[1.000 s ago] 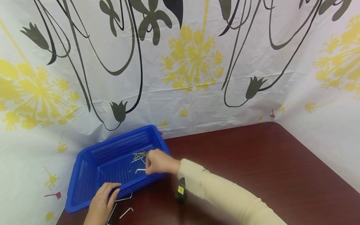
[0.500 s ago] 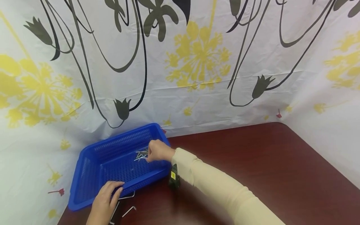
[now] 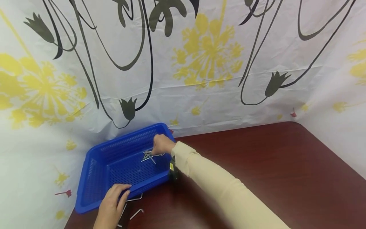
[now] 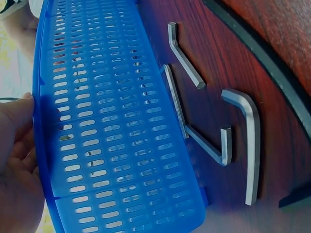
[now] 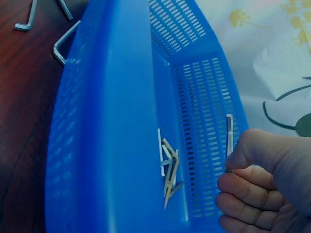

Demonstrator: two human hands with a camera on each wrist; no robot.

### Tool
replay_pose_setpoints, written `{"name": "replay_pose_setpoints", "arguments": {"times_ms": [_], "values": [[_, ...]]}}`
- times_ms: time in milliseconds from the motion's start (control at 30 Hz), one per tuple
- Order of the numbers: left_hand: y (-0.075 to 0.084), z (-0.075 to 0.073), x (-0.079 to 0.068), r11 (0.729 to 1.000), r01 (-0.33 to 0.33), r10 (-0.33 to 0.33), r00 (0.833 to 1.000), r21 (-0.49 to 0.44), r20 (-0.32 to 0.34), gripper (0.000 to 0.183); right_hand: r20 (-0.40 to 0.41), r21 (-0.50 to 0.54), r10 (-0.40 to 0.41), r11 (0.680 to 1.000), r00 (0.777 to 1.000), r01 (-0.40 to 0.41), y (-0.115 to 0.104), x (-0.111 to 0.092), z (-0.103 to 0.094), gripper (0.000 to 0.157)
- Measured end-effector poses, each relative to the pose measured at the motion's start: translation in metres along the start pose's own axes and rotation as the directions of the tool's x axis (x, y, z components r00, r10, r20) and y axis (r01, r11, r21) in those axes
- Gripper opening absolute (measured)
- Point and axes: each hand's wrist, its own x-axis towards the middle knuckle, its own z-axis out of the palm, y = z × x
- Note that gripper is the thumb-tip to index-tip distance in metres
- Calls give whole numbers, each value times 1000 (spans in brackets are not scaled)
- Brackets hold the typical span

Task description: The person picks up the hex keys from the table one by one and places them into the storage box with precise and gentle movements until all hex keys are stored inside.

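My right hand [image 3: 163, 144] is over the right part of a blue plastic basket [image 3: 151, 183]. In the right wrist view, its thumb and forefinger pinch a silver hex key [image 5: 229, 133], the other fingers curled beneath. Several more hex keys [image 5: 170, 170] lie in a loose pile on the basket floor. My left hand [image 3: 111, 203] holds the basket's near rim, thumb outside and fingers over the edge. Beside the basket's near wall, several bent hex keys [image 4: 250, 141] of different sizes lie on the table; the left wrist view shows them closely.
The dark red-brown table [image 3: 257, 165] extends to the right of the basket. A patterned white sheet [image 3: 160, 76] hangs behind and at both sides. A dark device [image 3: 172, 170] is strapped below the right wrist. A dark curved strip [image 4: 262, 53] crosses the left wrist view.
My right hand has moved farther back across the basket, carrying the hex key from near the front rim to above the pile. My left hand stays on the rim. The head view has shifted slightly.
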Motion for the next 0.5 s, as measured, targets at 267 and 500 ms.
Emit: {"name": "replay_pose_setpoints", "arguments": {"times_ms": [267,500], "values": [[-1,3,1,1000,-17,17,1000,-14,-19,18,-9,-24,73,997,997,-73,6,20,5,48],[-4,3,-2,1000,-21,22,1000,3,-18,18,-21,5,101,995,995,-101,9,35,8,50]]}}
